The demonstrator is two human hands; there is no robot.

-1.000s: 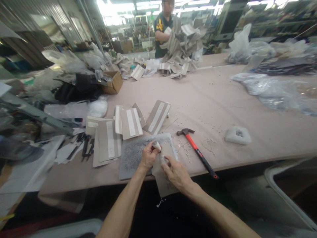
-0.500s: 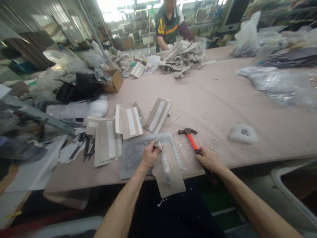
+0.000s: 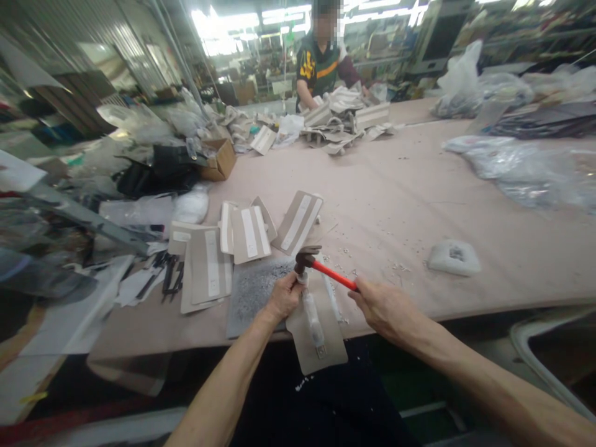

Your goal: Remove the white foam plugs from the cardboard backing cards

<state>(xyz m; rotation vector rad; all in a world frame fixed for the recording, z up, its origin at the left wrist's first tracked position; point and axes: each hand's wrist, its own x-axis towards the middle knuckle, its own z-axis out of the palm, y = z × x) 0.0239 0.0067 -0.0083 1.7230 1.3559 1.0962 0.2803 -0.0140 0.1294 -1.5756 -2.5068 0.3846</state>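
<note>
My right hand is wrapped round the red handle of a claw hammer. The hammer's dark head is at the top of a short white cylindrical piece, which the fingers of my left hand pinch. Whether head and piece touch, I cannot tell. Under them lies a beige-grey panel with a plastic-wrapped handle along its middle; its lower end juts past the table edge. A speckled grey slab lies beneath the panel's upper part.
Several similar panels with white strips lie behind and left of the slab. Small white bits are scattered rightward, near a whitish block with a hollow. Across the table, a person stands behind a panel pile.
My right hand has lifted the hammer and brought it left, its head now over the white piece at my left hand. The panel has barely moved.
</note>
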